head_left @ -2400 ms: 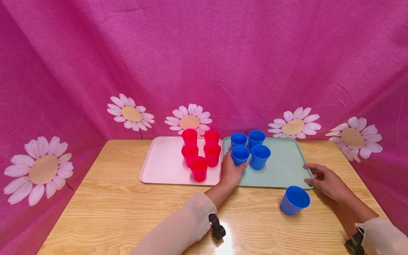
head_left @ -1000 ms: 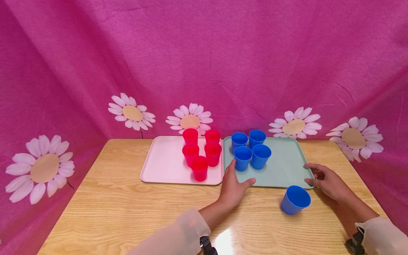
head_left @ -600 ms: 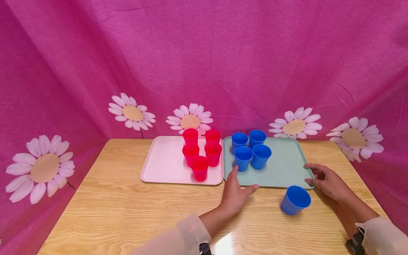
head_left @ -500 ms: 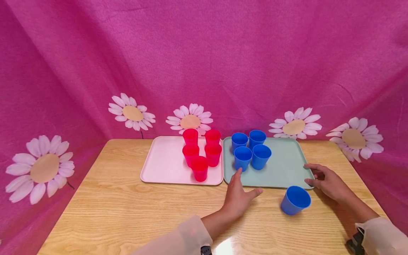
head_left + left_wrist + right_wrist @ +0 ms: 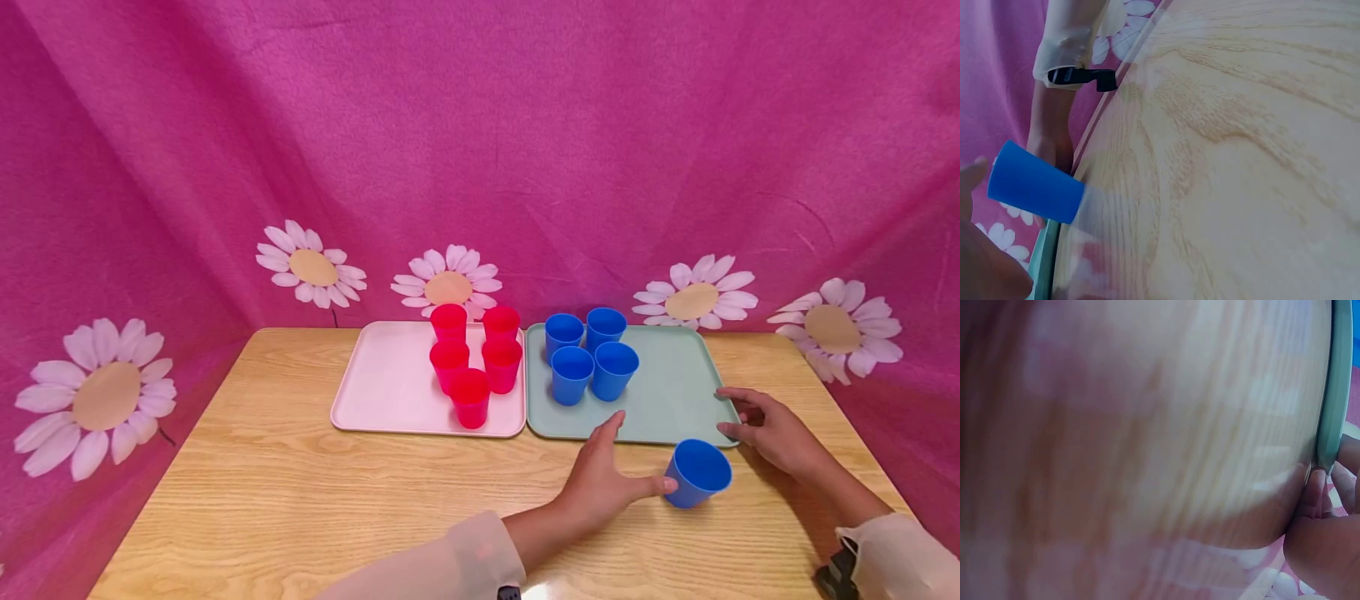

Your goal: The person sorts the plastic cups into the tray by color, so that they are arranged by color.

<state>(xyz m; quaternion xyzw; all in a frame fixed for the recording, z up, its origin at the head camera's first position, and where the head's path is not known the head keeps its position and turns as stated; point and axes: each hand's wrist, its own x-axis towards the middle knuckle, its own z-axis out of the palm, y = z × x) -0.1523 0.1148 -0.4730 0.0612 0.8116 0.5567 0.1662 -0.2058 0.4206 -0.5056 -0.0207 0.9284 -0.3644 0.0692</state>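
My left hand [image 5: 600,483] is spread over the wooden table, its thumb tip right at the left side of a lone blue cup [image 5: 697,475]. That cup stands upright in front of the green tray [image 5: 667,400]; the left wrist view also shows the blue cup [image 5: 1035,182] beside the thumb. My right hand [image 5: 776,433] grips the green tray's front right corner, index finger and thumb at the rim and the other fingers curled. In the right wrist view its fingers [image 5: 1313,494] meet the tray edge [image 5: 1334,394]. Several blue cups [image 5: 613,372] stand grouped on the tray's left part.
Left of the green tray lies a pink tray [image 5: 375,392], edge against edge. Several red cups [image 5: 470,400] stand on its right half. A pink curtain [image 5: 480,150] with daisies hangs behind the wooden table [image 5: 300,500].
My left hand has let go of the front left blue cup on the green tray, drawn back, and moved right to the lone cup. The right hand stays at the tray corner.
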